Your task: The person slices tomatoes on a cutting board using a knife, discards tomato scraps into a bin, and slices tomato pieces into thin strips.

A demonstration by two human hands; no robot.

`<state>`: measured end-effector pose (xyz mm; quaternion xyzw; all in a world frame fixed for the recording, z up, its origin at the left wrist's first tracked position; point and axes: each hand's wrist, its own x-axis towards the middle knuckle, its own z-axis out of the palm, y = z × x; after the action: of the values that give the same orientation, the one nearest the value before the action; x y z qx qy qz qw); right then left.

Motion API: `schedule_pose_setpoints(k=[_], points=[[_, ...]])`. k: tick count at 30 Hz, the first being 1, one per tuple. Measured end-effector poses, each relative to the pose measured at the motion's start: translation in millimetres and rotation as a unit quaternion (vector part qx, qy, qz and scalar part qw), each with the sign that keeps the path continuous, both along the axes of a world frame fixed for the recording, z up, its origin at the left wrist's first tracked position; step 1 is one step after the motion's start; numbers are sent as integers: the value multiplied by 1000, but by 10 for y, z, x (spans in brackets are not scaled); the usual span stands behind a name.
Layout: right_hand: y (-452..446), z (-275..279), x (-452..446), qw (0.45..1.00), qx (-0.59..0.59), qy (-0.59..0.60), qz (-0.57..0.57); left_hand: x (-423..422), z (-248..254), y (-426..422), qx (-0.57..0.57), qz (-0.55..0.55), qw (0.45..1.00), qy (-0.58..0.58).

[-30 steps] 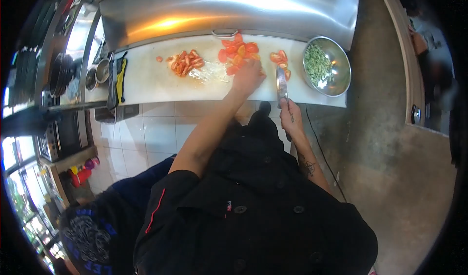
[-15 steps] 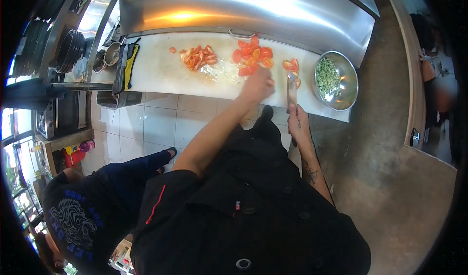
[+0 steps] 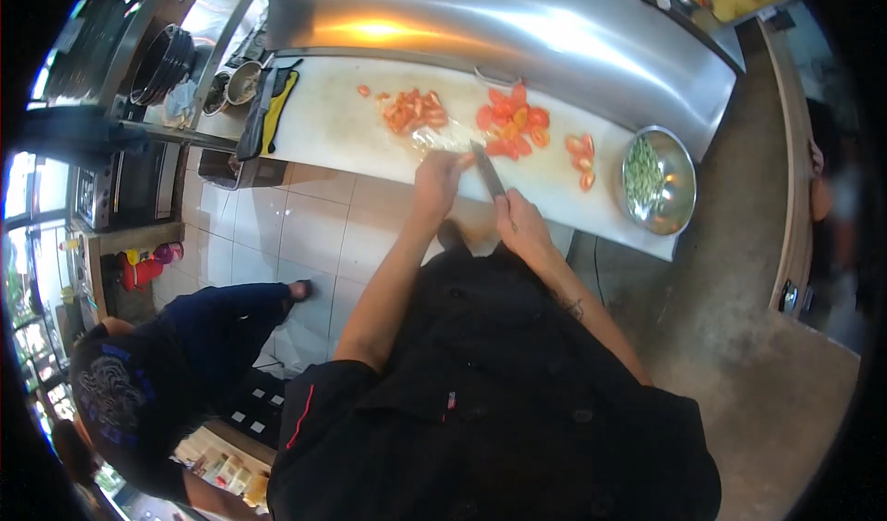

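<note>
My right hand (image 3: 523, 223) is wrapped round the handle of a kitchen knife (image 3: 489, 174), whose blade points away from me over the white cutting board (image 3: 323, 124). My left hand (image 3: 438, 181), fingers closed, pinches a small tomato piece (image 3: 466, 161) at the board's near edge, just left of the blade. Beyond the knife lies a pile of tomato pieces (image 3: 508, 115). To the left is a heap of smaller cut tomato (image 3: 413, 111), with wet pulp and seeds (image 3: 443, 140) in front of it. Several tomato wedges (image 3: 580, 156) form a short row on the right.
A steel bowl (image 3: 685, 193) of chopped greens (image 3: 642, 172) stands at the board's right end. A black-and-yellow cloth or holder (image 3: 277, 115) lies at its left end. Behind rises a steel panel (image 3: 517, 31). Another person (image 3: 129, 382) bends over at lower left.
My left hand has moved left from the tomato pile and now pinches a tomato piece. The knife has come left from the wedges beside it. The whole view has shifted and tilted.
</note>
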<state>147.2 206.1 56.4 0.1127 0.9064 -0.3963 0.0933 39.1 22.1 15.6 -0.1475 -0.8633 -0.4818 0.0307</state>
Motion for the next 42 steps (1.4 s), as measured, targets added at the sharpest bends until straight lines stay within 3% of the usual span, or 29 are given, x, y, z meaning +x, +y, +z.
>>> schedule_pose_setpoints(k=[3,5,15,22,26,29,35,38,42], points=[[-21,99,17,1000,7,-27,-1,51,43,-45,19,9,999,-30],[-7,140,12,1000,10,-23,8,71,161,-19,72,49,990,-111],[-28,92,18,999,24,-44,10,3,-86,-88,54,20,998,-28],[-17,-32,2,999,2,-28,-15,-37,-160,-91,35,-1,997,-72],[-26,-16,-1,998,-18,-52,-31,-39,42,-84,29,6,992,-123],[-28,4,20,997,-30,-56,-34,-67,-22,-98,-17,-20,996,-84],[5,-110,31,997,-20,-76,-27,-48,161,-86,14,-15,993,-117],[17,-97,13,994,-57,-89,-30,-70,-158,-104,26,-33,998,-54],[-3,-132,-67,985,-96,-133,-48,-65,-18,-97,14,-23,994,-109]])
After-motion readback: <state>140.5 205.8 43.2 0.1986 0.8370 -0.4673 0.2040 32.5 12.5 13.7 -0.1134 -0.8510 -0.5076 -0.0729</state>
